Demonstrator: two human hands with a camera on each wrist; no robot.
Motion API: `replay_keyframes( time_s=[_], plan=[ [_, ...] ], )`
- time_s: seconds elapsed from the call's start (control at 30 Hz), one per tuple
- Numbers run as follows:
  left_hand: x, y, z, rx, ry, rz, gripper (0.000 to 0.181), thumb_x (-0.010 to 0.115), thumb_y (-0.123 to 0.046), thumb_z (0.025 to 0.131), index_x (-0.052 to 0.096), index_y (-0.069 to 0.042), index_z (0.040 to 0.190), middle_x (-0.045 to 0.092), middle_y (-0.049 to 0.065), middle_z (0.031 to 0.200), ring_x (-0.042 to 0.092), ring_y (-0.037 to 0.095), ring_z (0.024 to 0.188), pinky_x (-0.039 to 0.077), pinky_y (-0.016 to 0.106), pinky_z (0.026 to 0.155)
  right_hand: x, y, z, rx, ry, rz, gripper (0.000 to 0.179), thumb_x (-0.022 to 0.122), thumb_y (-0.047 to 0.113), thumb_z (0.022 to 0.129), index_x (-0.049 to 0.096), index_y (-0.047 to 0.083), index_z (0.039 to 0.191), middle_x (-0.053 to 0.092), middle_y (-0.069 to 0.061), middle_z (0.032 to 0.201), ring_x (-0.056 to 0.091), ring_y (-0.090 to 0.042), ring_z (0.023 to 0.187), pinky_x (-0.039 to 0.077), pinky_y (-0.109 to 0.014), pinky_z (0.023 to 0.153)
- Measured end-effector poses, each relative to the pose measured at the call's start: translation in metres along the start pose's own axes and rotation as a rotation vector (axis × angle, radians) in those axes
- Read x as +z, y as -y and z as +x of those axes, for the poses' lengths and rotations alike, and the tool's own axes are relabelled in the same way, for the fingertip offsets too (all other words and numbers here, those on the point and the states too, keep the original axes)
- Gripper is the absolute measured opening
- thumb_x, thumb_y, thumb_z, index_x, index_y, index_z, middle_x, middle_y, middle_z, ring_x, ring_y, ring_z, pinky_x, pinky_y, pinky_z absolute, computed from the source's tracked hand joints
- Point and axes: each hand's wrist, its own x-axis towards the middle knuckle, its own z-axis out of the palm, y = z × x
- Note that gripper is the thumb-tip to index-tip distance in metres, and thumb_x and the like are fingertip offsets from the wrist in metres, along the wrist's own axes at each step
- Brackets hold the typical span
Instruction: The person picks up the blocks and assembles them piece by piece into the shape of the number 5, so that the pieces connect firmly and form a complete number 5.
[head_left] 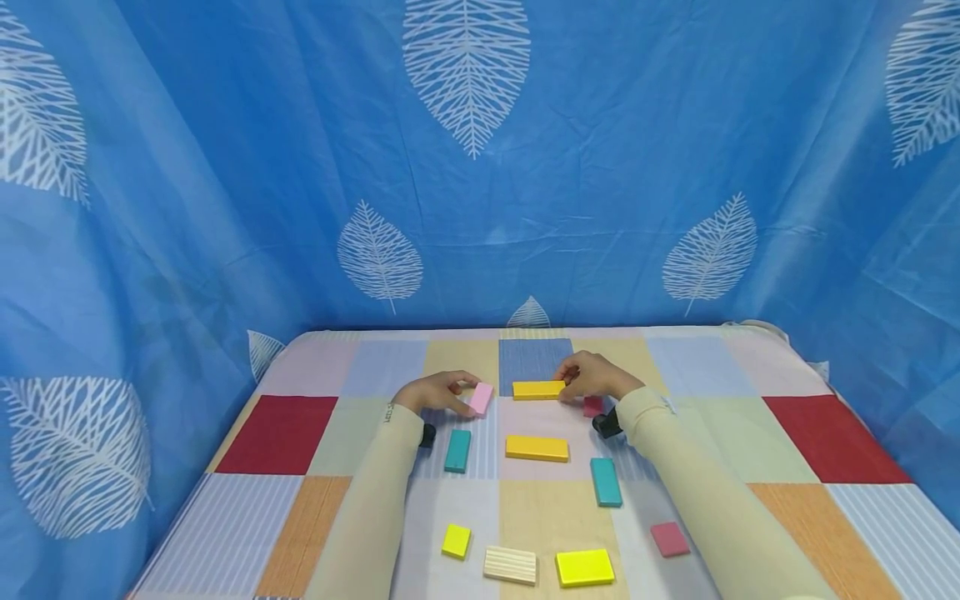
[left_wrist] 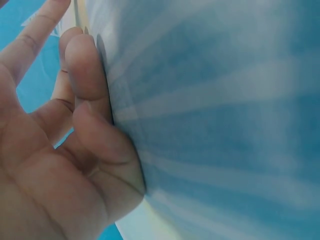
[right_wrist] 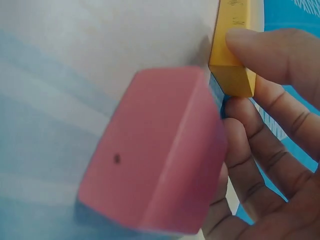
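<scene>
Room: blue curtain hung behind and along both sides, creased, printed with white leaf shapes, large and small. Tabletop, its far edge set close against the curtain, dressed in a patchwork cloth: squares of deep red, orange, pale yellow, grey-green, pink and blue, some striped.

Left hand: far middle of the tabletop; grip narrowed to a pinch on one pink block, which stands tilted at thumb and fingertip; other fingers bent against the cloth in the left wrist view.

Right hand: grip drawn in on the right end of one orange-yellow block, lying crosswise, thumb along the near side, fingers beyond.

Beside the right hand: red block, partly hidden in the head view, a dark speck on one face in the right wrist view.

Middle rows: second orange-yellow block, crosswise, nearer than the first; teal block to its left; another teal block to its right.

Near row, left to right: small yellow block; pale ridged block; larger yellow block; second red block, set slightly farther back, near the cream right sleeve
</scene>
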Motion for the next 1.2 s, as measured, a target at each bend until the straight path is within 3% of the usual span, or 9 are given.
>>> replay_keyframes(
  time_s=[0.73,1.2],
  plan=[
    [0.002,-0.002,0.000,-0.011,-0.016,-0.011,0.064,0.089,-0.019,0.091,0.063,-0.019,0.150,0.051,0.021,0.158,0.049,0.038,0.138,0.036,0.059,0.121,0.002,-0.008,0.001,0.057,-0.051,0.066,0.022,0.084,0.001,0.089,0.075,-0.005,0.109,0.067,-0.007,0.092,0.057,-0.020,0.086,0.052,-0.028,0.075],
    [-0.001,-0.001,-0.003,0.001,0.016,-0.013,0.067,0.087,-0.019,0.093,0.060,-0.021,0.154,0.048,0.019,0.162,0.046,0.038,0.143,0.036,0.059,0.122,0.000,-0.015,0.002,0.044,-0.020,0.138,0.028,0.083,0.000,0.090,0.073,-0.008,0.115,0.067,-0.009,0.096,0.058,-0.021,0.089,0.053,-0.030,0.081]
  ],
)
